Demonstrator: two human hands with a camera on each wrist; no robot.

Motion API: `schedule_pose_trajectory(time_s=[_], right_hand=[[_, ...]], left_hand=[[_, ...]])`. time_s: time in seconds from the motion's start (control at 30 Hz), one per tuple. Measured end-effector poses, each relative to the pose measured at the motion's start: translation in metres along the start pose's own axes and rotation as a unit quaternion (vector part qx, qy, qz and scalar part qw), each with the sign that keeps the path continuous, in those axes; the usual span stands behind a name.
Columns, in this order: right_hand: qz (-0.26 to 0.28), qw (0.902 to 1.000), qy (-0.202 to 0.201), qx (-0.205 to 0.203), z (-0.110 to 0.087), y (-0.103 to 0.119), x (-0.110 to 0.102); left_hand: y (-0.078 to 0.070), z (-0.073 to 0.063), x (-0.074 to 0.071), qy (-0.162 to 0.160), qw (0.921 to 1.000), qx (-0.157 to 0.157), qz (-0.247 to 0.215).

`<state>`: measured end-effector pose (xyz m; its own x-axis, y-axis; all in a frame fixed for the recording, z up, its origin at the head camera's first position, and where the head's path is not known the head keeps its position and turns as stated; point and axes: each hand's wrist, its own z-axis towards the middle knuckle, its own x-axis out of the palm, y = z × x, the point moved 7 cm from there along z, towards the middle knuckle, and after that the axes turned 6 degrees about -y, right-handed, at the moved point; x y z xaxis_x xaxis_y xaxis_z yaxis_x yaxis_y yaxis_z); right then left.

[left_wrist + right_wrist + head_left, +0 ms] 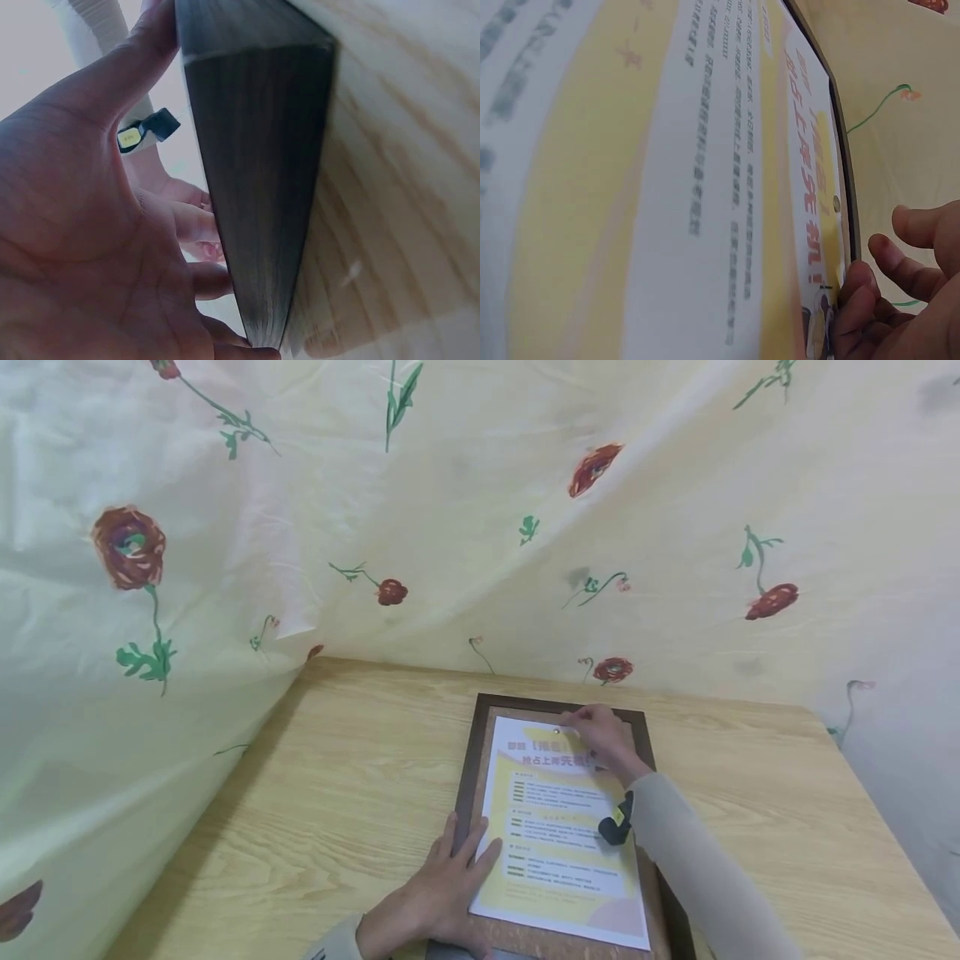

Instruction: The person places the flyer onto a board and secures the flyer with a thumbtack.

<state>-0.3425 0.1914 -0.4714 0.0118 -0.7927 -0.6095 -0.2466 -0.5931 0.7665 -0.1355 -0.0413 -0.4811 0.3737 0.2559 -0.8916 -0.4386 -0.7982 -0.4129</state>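
Note:
A cork board (570, 935) in a dark wooden frame (467, 777) lies on the table, with a yellow-and-white printed poster (558, 860) on it. My left hand (450, 889) rests on the frame's lower left side, fingers spread onto the poster's edge; the frame's dark side (259, 172) fills the middle of the left wrist view. At the poster's top, my right hand (603, 739) is beside a small round thumbtack (836, 203) stuck in the paper. In the right wrist view, thumb and forefinger stand apart from the tack with nothing between them, and the other fingers touch the board's top edge.
The board lies on a light wood-grain table (360, 752). A pale cloth with red flowers (450, 510) hangs behind the table and along its left side. A black strap with a yellow label (617, 822) hangs from the right wrist over the poster.

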Motion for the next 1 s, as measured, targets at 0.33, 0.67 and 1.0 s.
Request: schedule_pose_trajectory(time_s=[0.33, 0.67, 1.0], right_hand=[[-0.007, 0.9985, 0.003, -0.055, -0.017, 0.005, -0.016], [-0.047, 0.9873, -0.024, -0.15, -0.05, 0.022, -0.038], [-0.072, 0.9723, -0.045, -0.217, -0.087, 0.027, -0.056]], left_hand=[[0.002, 0.001, 0.001, 0.011, 0.9999, -0.009, -0.005], [0.0, 0.001, -0.001, 0.011, 0.9999, -0.008, -0.003], [-0.005, 0.0, -0.003, 0.0, 1.0, 0.001, 0.006]])
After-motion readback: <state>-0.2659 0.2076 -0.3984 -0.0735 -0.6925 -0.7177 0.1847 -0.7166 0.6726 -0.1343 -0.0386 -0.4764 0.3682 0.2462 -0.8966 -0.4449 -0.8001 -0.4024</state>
